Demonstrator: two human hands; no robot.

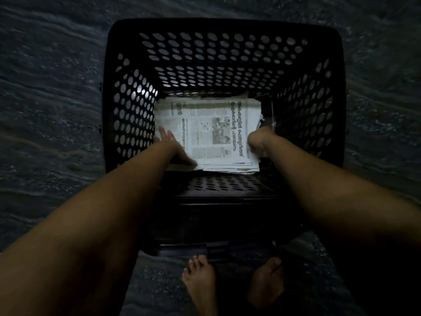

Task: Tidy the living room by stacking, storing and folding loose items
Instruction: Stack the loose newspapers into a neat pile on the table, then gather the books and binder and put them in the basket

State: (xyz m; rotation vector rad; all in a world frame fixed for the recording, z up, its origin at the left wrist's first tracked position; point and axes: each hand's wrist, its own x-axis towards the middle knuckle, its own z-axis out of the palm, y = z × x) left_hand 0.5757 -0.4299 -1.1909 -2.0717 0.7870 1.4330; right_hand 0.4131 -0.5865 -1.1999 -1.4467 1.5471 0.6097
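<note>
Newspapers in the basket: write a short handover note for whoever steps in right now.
Left hand: fingers straight, resting flat on the left edge of the newspapers.
Right hand: at the stack's right edge, fingers curled; whether it grips the papers is unclear.
The newspapers lie stacked on the bottom of the black basket, which stands on the floor.
Done: papers are in the basket.
Left: square the stack, withdraw both hands, then carry on with the other loose items, none of which are in view.
</note>
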